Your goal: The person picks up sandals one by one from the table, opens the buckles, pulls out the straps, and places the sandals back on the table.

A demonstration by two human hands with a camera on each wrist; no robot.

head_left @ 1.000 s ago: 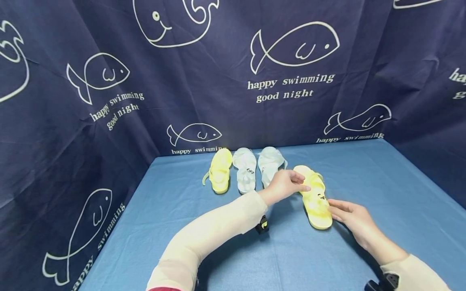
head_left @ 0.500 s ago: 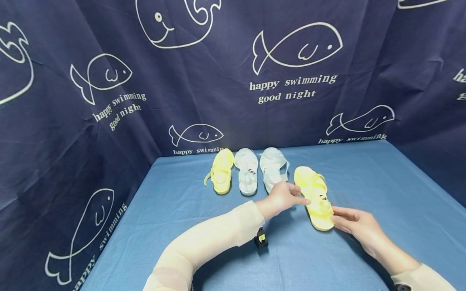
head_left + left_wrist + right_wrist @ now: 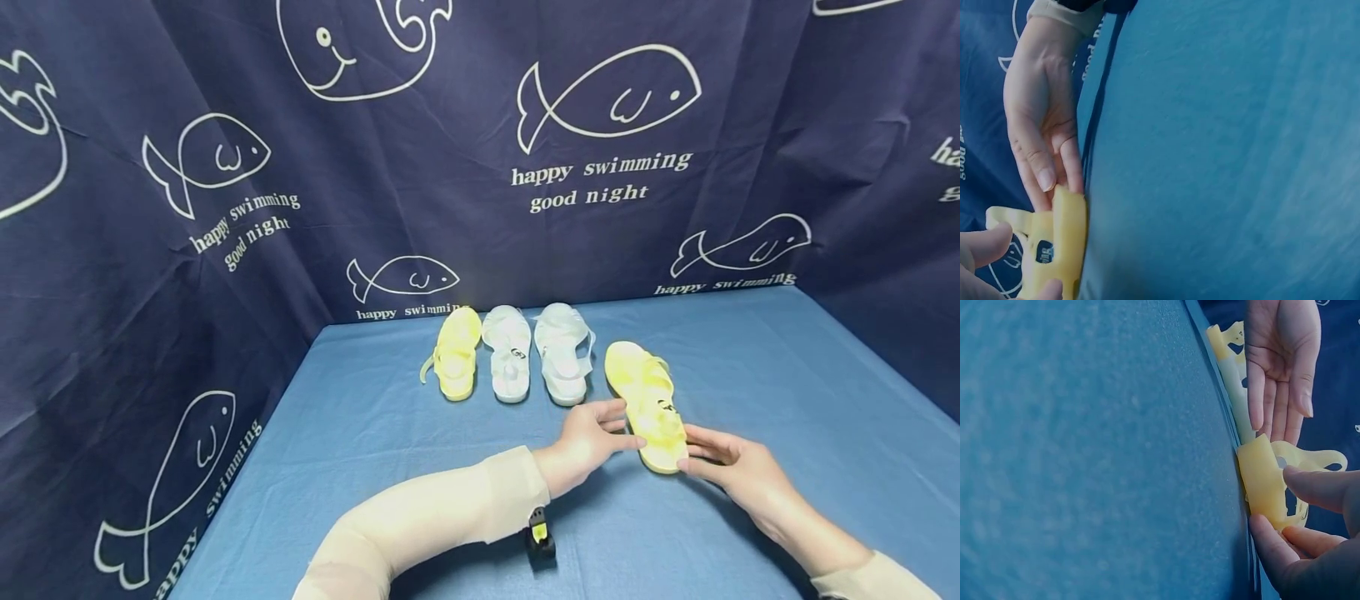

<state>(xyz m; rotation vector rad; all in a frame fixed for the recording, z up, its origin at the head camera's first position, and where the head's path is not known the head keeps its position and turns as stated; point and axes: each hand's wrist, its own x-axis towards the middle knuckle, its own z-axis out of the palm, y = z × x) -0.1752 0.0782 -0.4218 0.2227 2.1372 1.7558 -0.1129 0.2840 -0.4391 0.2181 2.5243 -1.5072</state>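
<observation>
A yellow sandal (image 3: 639, 379) lies sole down, a little tilted, right of the middle of the blue table in the head view. My left hand (image 3: 588, 442) reaches its left side near the heel, with fingers extended. On the opposite side, my right hand (image 3: 742, 471) touches the heel end with its fingertips and thumb. The left wrist view shows the sandal's heel (image 3: 1069, 234) between both hands, with a dark printed mark on it. In the right wrist view, a strap loop sticks out beside the heel (image 3: 1263, 478).
Left of the hands, two pale blue sandals (image 3: 510, 354) stand side by side at the back. Another yellow sandal (image 3: 456, 354) is at the left end of that row. A dark blue fish-print curtain (image 3: 480, 192) closes off the table's back and sides.
My left hand has slid along the sandal towards its heel, uncovering the right-hand pale blue sandal. My right hand has shifted slightly nearer the heel. The yellow sandal has stayed almost in place.
</observation>
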